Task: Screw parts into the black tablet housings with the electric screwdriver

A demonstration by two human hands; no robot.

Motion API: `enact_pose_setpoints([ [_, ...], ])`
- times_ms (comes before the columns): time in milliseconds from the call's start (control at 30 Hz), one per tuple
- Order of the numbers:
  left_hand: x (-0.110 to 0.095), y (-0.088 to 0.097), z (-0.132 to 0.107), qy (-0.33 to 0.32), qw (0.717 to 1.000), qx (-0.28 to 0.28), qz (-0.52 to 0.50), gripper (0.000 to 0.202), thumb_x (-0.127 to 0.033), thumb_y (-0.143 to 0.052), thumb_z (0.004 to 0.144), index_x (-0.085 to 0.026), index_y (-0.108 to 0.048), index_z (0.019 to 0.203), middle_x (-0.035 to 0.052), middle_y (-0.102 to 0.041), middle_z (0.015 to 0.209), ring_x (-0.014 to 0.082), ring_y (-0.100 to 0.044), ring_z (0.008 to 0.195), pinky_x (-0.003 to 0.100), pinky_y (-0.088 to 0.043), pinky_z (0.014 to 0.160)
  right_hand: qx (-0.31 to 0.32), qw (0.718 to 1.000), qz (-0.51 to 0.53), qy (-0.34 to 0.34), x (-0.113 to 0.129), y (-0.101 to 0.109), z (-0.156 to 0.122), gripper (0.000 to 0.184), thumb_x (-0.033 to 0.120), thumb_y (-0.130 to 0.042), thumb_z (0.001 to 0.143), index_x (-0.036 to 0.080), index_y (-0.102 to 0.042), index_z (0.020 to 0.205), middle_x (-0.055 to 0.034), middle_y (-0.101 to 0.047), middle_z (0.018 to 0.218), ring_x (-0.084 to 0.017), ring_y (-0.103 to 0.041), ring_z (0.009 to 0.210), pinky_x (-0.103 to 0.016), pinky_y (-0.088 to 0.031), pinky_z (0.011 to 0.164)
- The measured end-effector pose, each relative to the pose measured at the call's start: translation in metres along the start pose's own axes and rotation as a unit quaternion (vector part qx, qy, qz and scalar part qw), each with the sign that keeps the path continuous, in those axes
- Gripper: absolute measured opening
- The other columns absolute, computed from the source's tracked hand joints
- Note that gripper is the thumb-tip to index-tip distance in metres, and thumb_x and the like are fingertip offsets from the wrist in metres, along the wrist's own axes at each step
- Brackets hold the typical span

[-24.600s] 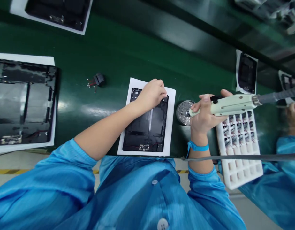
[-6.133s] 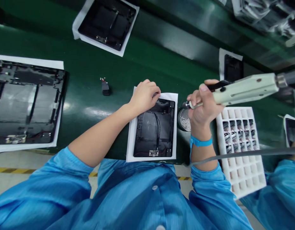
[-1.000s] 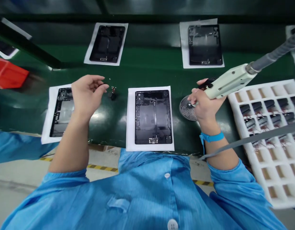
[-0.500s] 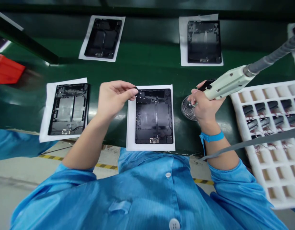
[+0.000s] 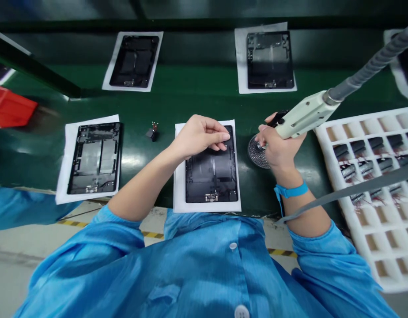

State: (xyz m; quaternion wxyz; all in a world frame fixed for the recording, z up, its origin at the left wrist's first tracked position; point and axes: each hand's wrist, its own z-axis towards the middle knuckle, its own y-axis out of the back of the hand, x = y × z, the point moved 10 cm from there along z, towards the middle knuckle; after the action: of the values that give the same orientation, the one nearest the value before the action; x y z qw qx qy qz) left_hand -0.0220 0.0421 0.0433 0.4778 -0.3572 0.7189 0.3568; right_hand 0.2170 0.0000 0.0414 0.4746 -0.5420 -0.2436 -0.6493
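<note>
A black tablet back shell (image 5: 210, 179) lies on a white sheet (image 5: 179, 194) on the green belt in front of me. My left hand (image 5: 199, 134) rests over the shell's top edge, fingers curled and pinched on a small dark part that I cannot make out. My right hand (image 5: 278, 148) grips a pale electric screwdriver (image 5: 303, 118), its tip down on a round metal screw dish (image 5: 257, 154) to the right of the shell. A grey hose (image 5: 372, 66) runs from the tool up to the right.
A small black connector part (image 5: 152, 132) lies loose left of the sheet. Another shell on paper (image 5: 94, 157) sits at left, two more (image 5: 134, 59) (image 5: 269, 57) farther back. A white foam tray (image 5: 372, 185) with several black parts is at right. A red bin (image 5: 10, 106) stands far left.
My left hand has moved right from the loose part beside the sheet to the top of the middle shell. The right hand stays at the screw dish.
</note>
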Motion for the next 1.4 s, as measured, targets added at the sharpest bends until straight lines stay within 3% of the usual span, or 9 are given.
enact_pose_setpoints([
  [167,0.003,-0.008,0.017,-0.031,0.986,0.025,0.161,0.026,-0.042,-0.098,0.097,-0.019,-0.089,0.087,0.0047,-0.082,0.075,0.0208,-0.080,0.072,0.038,-0.071,0.081,0.003,1.000,0.011,0.017,0.008,0.006,0.005,0.032,0.043,-0.099,0.086,0.030,-0.071,0.096,0.0112,-0.054,0.062,-0.012,-0.051,0.043,-0.033,-0.054,0.047],
  [333,0.003,-0.008,0.048,-0.099,0.954,-0.032,0.282,0.017,-0.026,-0.092,0.099,-0.022,-0.087,0.083,0.0050,-0.088,0.094,0.0243,-0.081,0.093,0.042,-0.066,0.101,-0.011,1.000,0.003,0.024,0.016,0.018,0.011,0.035,0.050,-0.095,0.092,0.030,-0.070,0.105,0.0123,-0.046,0.061,-0.013,-0.051,0.046,-0.036,-0.062,0.054],
  [433,0.015,0.001,0.064,-0.096,0.947,-0.092,0.293,0.015,-0.025,-0.091,0.099,-0.023,-0.087,0.085,0.0064,-0.088,0.101,0.0264,-0.080,0.098,0.045,-0.064,0.104,-0.015,0.999,0.002,0.028,0.018,0.019,0.011,0.034,0.049,-0.097,0.089,0.030,-0.072,0.101,0.0125,-0.047,0.059,-0.013,-0.051,0.046,-0.035,-0.060,0.053],
  [567,0.025,0.007,0.067,-0.136,0.946,-0.139,0.260,0.016,-0.028,-0.090,0.100,-0.026,-0.085,0.085,0.0059,-0.087,0.100,0.0257,-0.077,0.096,0.045,-0.062,0.101,-0.018,0.999,0.003,0.030,0.021,0.015,0.008,0.033,0.049,-0.100,0.085,0.030,-0.075,0.096,0.0123,-0.049,0.057,-0.012,-0.047,0.043,-0.034,-0.055,0.049],
  [733,0.026,0.000,0.063,-0.168,0.950,-0.147,0.219,0.019,-0.034,-0.091,0.101,-0.027,-0.083,0.085,0.0054,-0.085,0.098,0.0262,-0.075,0.098,0.046,-0.061,0.103,-0.007,1.000,-0.015,0.025,0.019,0.013,0.006,0.037,0.055,-0.100,0.086,0.031,-0.073,0.097,0.0116,-0.050,0.061,-0.012,-0.049,0.044,-0.035,-0.055,0.050],
  [967,0.022,-0.014,0.062,-0.183,0.928,-0.148,0.288,0.018,-0.043,-0.092,0.105,-0.027,-0.090,0.095,0.0092,-0.083,0.104,0.0326,-0.072,0.114,0.050,-0.059,0.110,-0.019,0.997,-0.069,0.025,0.022,0.018,0.009,0.033,0.054,-0.092,0.089,0.034,-0.069,0.101,0.0114,-0.040,0.060,-0.016,-0.046,0.045,-0.041,-0.059,0.054],
  [1067,0.025,-0.014,0.068,-0.172,0.930,-0.139,0.295,0.015,-0.042,-0.093,0.105,-0.028,-0.092,0.100,0.0103,-0.082,0.106,0.0342,-0.072,0.118,0.049,-0.059,0.108,-0.017,0.997,-0.073,0.036,0.035,0.007,0.015,0.026,0.047,-0.090,0.085,0.035,-0.070,0.098,0.0103,-0.039,0.056,-0.016,-0.038,0.044,-0.043,-0.056,0.053],
  [1200,0.027,-0.014,0.075,-0.166,0.934,-0.119,0.292,0.010,-0.032,-0.087,0.107,-0.027,-0.093,0.100,0.0104,-0.083,0.110,0.0359,-0.074,0.122,0.049,-0.057,0.104,0.000,0.997,-0.044,0.057,0.042,-0.029,0.028,0.022,0.045,-0.088,0.089,0.034,-0.071,0.098,0.0099,-0.040,0.057,-0.015,-0.036,0.043,-0.042,-0.051,0.051],
  [1400,0.020,-0.017,0.070,-0.181,0.932,-0.101,0.298,0.015,-0.031,-0.082,0.108,-0.028,-0.096,0.111,0.0113,-0.084,0.111,0.0385,-0.074,0.127,0.050,-0.057,0.104,0.020,0.998,-0.049,0.038,0.008,-0.078,0.039,0.029,0.054,-0.087,0.091,0.036,-0.065,0.099,0.0103,-0.041,0.058,-0.016,-0.037,0.046,-0.045,-0.052,0.057],
])
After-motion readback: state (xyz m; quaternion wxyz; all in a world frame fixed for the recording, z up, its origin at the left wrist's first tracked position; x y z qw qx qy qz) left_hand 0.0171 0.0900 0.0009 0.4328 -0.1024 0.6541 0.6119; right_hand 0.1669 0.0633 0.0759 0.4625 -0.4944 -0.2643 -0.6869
